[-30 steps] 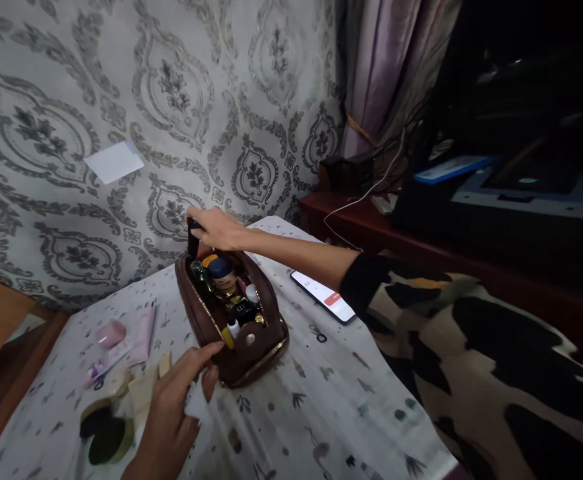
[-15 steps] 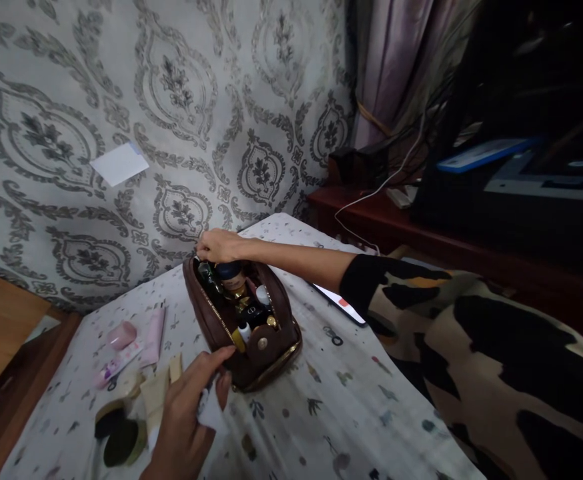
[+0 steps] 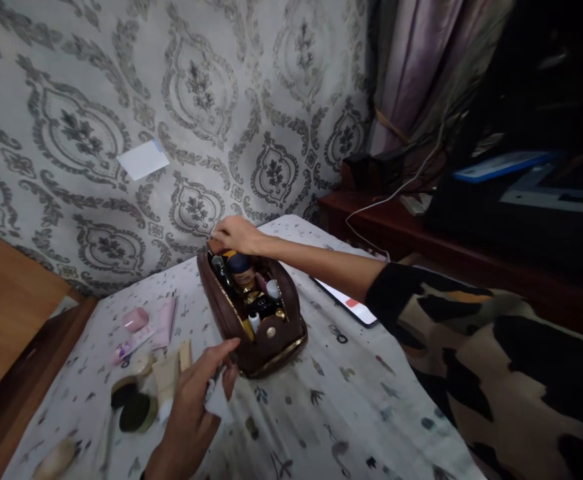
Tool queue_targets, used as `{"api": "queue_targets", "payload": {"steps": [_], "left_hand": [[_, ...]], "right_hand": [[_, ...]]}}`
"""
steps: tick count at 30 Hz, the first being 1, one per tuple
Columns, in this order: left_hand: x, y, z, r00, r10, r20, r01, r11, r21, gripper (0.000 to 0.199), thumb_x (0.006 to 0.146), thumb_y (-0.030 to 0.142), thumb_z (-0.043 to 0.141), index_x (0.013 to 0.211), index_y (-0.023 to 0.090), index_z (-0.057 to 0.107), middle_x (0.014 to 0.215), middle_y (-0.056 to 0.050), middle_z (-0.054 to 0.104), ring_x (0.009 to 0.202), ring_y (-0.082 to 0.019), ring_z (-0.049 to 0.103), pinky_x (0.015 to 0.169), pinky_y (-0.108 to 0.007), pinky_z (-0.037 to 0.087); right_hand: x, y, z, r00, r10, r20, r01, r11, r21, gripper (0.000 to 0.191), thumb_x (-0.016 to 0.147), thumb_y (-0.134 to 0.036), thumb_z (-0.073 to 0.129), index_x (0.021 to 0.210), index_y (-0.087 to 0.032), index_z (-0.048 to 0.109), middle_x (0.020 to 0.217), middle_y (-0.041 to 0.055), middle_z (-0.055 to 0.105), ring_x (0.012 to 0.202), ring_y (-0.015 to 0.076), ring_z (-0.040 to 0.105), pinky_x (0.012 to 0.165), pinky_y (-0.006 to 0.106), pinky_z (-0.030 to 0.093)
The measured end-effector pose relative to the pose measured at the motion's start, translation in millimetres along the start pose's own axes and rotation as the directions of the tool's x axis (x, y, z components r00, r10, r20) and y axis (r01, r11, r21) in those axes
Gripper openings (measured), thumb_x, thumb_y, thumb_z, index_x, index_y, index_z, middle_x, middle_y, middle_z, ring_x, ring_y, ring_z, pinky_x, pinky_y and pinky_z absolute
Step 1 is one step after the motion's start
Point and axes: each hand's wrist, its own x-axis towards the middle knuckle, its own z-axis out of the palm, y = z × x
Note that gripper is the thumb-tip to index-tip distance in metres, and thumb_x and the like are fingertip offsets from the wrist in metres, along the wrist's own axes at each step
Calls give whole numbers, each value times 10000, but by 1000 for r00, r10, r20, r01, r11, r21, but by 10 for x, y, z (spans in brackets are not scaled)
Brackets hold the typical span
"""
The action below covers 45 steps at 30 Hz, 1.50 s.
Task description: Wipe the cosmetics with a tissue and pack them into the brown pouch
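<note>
A brown cosmetic bag [image 3: 221, 300] lies unzipped on the patterned cloth. Packed inside are a dark-lidded jar [image 3: 241, 270], a white-capped tube [image 3: 254, 321] and several other small cosmetics. At its far end my right hand [image 3: 239, 235] is closed, with a small orange-brown piece under the fingertips; whether this is part of the bag or a separate item I cannot tell. My left hand [image 3: 191, 407] is by the near left corner, its fingers curled round a crumpled white tissue [image 3: 216, 400], the index finger pointing to the bag.
Left of the bag lie a pink jar [image 3: 135, 319], a pink tube [image 3: 165, 321], a beige tube [image 3: 165, 375] and a dark round compact [image 3: 138, 411]. A lit phone [image 3: 344, 300] rests partly behind my right forearm. The patterned wall stands close behind the bag.
My right hand has risen slightly at the bag's far end, and an orange-brown piece now shows under its fingers. My left hand keeps the tissue. The view has shifted left.
</note>
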Motion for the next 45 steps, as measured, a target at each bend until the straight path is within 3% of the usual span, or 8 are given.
{"api": "queue_targets", "payload": {"steps": [5, 12, 20, 25, 28, 34, 39, 45], "left_hand": [[-168, -122, -98, 987, -159, -40, 156, 986, -61, 292, 867, 238, 515, 1101, 204, 686, 756, -29, 685, 678, -184, 648, 684, -292, 510], [-343, -704, -588, 918, -361, -163, 372, 927, 41, 442, 565, 183, 473, 948, 177, 694, 822, -33, 726, 763, -231, 666, 700, -312, 493], [-508, -1144, -1276, 659, -567, -494, 587, 799, -134, 298, 715, 367, 555, 921, 171, 643, 659, 12, 623, 618, -170, 590, 582, -254, 426], [-586, -1195, -1321, 795, -406, -450, 509, 851, 132, 287, 668, 262, 529, 901, 193, 681, 799, -9, 700, 776, -198, 621, 721, -287, 444], [-571, -1228, -1372, 804, -385, -453, 497, 853, 157, 273, 678, 263, 518, 887, 191, 678, 836, -12, 707, 785, -201, 620, 723, -291, 448], [-555, -991, -1215, 865, -400, -303, 458, 876, 150, 295, 695, 187, 503, 947, 194, 656, 826, -11, 695, 750, -195, 610, 716, -299, 458], [-570, -521, -686, 924, -375, -78, 368, 810, 456, 293, 781, 100, 468, 979, 201, 659, 983, -61, 690, 953, -238, 624, 832, -338, 461], [-630, -356, -313, 877, -479, 27, 306, 601, 738, 251, 849, 132, 519, 1066, 182, 636, 1109, -109, 581, 1080, -280, 566, 782, -354, 500]], "right_hand": [[-411, -167, -38, 949, -27, -313, 101, 970, 223, 205, 904, -205, 528, 722, -159, 611, 711, 18, 617, 693, 142, 533, 676, 264, 366], [-1283, -622, 96, 918, -168, -360, 279, 918, 281, 350, 945, -383, 543, 639, -220, 493, 608, -4, 518, 585, 136, 473, 593, 281, 363], [-1833, -938, 691, 900, -426, -94, 425, 810, 405, 384, 989, -278, 485, 611, -220, 454, 582, -5, 477, 559, 133, 446, 554, 280, 337], [-1916, -983, 1133, 917, -393, 75, 304, 806, 507, 380, 976, -278, 484, 609, -197, 431, 586, -20, 450, 546, 105, 411, 541, 244, 310], [-1885, -1010, 1341, 951, -253, 178, 99, 793, 601, 320, 942, -285, 502, 640, -182, 490, 603, -22, 484, 540, 92, 445, 521, 218, 317], [-1784, -1013, 1634, 888, 88, 450, -436, 468, 769, 158, 821, -303, 572, 890, -169, 622, 739, -6, 590, 549, 108, 582, 442, 193, 400], [-1825, -984, 1796, 872, 218, 438, -488, 319, 812, 150, 777, -275, 596, 886, -180, 633, 680, -13, 612, 528, 117, 574, 464, 218, 421], [-1927, -898, 1897, 894, 186, 408, -446, 277, 851, 173, 785, -311, 612, 904, -187, 620, 576, -35, 608, 469, 115, 524, 494, 243, 410]]}}
